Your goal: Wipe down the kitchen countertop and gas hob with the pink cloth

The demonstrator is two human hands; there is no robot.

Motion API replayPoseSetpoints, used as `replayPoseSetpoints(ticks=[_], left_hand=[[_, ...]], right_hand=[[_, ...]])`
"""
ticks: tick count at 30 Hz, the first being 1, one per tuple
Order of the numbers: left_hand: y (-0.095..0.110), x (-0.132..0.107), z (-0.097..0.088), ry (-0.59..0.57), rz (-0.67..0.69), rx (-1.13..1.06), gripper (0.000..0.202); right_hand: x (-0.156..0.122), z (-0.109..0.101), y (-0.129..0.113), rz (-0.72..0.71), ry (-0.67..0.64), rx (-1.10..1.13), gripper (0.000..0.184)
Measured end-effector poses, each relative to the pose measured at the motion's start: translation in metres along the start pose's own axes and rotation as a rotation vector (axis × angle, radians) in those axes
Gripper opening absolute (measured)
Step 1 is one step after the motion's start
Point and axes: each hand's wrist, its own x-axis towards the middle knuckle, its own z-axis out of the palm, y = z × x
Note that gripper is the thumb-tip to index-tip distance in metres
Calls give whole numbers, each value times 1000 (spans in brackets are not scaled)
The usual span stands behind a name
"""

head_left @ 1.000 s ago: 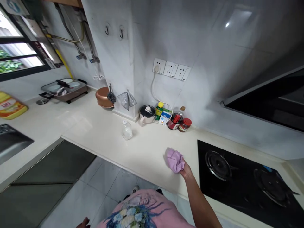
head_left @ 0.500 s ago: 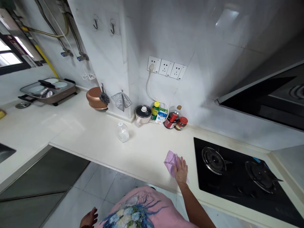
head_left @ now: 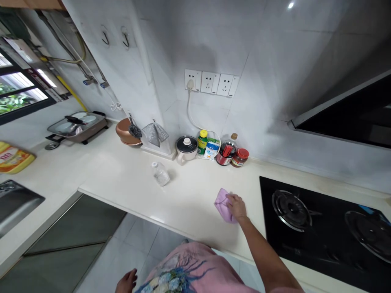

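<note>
So, the biggest thing in front of you is the cream countertop (head_left: 183,211), running along the wall and turning toward the sink (head_left: 21,203) on the left. Off to the right there's the black two-burner gas hob (head_left: 326,215), set into it. Way over in the left corner sits a rectangular electric skillet (head_left: 93,131) under a glass lid, and by the wall is your small electric pot (head_left: 187,154). Then there's the lilac cloth (head_left: 222,205) — crumpled, lying on the countertop just left of the hob. Your right hand (head_left: 237,207) has it by the right side, fingers bent and bunched together on the fabric. Your left hand (head_left: 126,282) hangs low near the bottom edge — fingers loosely parted, holding nothing I can see. Smallest is the clear bottle (head_left: 161,176), white-capped, well left of the cloth.
</note>
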Motion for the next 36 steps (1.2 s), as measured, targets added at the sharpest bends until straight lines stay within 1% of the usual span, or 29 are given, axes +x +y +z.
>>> replayPoseSetpoints(ticks=[1, 2, 3, 4, 6, 7, 10, 11, 13, 14, 15, 16, 17, 18, 20, 21, 23, 25, 27, 29, 31, 33, 35, 36], left_hand=[[5, 10, 3, -61, -12, -115, 28], [12, 20, 5, -104, 5, -219, 28], [23, 29, 6, -120, 55, -291, 29], [38, 35, 6, -110, 138, -318, 31], [79, 41, 5, -94, 337, -331, 38], [104, 39, 5, -133, 428, -346, 42], [190, 19, 14, -250, 713, -388, 55], [219, 9, 19, -267, 823, -396, 63], [272, -12, 33, -349, 1080, -379, 86], [295, -22, 41, -382, 1194, -373, 96], [314, -31, 48, -414, 1288, -357, 102], [330, -38, 54, -428, 1352, -338, 103], [341, -42, 59, -434, 1391, -317, 98], [347, -44, 63, -435, 1410, -288, 89], [351, -42, 67, -430, 1406, -224, 66], [348, -39, 68, -433, 1397, -204, 56], [340, -33, 68, -454, 1373, -227, 48], [332, -31, 69, -531, 1331, -328, 46], [327, -37, 74, -679, 1250, -454, 47], [326, -47, 81, -839, 1140, -557, 50], [327, -55, 86, -935, 1051, -624, 59], [327, -57, 86, -956, 1004, -651, 68], [323, -51, 79, -890, 980, -654, 73], [320, -45, 73, -825, 978, -643, 72]], right_hand=[[3, -6, 1, -17, -6, 17, 37], [6, -12, 1, -31, -8, 33, 28], [8, -16, 0, -42, -5, 50, 20], [9, -20, -1, -56, -1, 73, 12], [8, -27, -4, -90, -6, 136, 4], [7, -31, -6, -107, -21, 173, 5], [-3, -44, -20, -161, -90, 272, 14], [-7, -50, -27, -187, -122, 315, 16], [-16, -67, -47, -249, -201, 438, 17], [-21, -77, -58, -279, -246, 512, 17], [-27, -88, -68, -302, -290, 585, 16], [-32, -99, -78, -314, -323, 645, 17], [-37, -110, -85, -314, -340, 682, 18], [-42, -121, -90, -303, -345, 705, 20], [-49, -140, -92, -254, -331, 732, 25], [-53, -147, -88, -223, -315, 743, 28], [-58, -156, -77, -168, -276, 771, 32], [-61, -158, -66, -139, -247, 795, 34], [-61, -156, -59, -139, -244, 808, 35], [-60, -153, -59, -142, -259, 814, 36], [-57, -153, -63, -143, -264, 812, 37], [-53, -155, -67, -141, -256, 805, 37], [-50, -161, -68, -111, -244, 794, 37], [-49, -165, -66, -80, -241, 792, 38]])
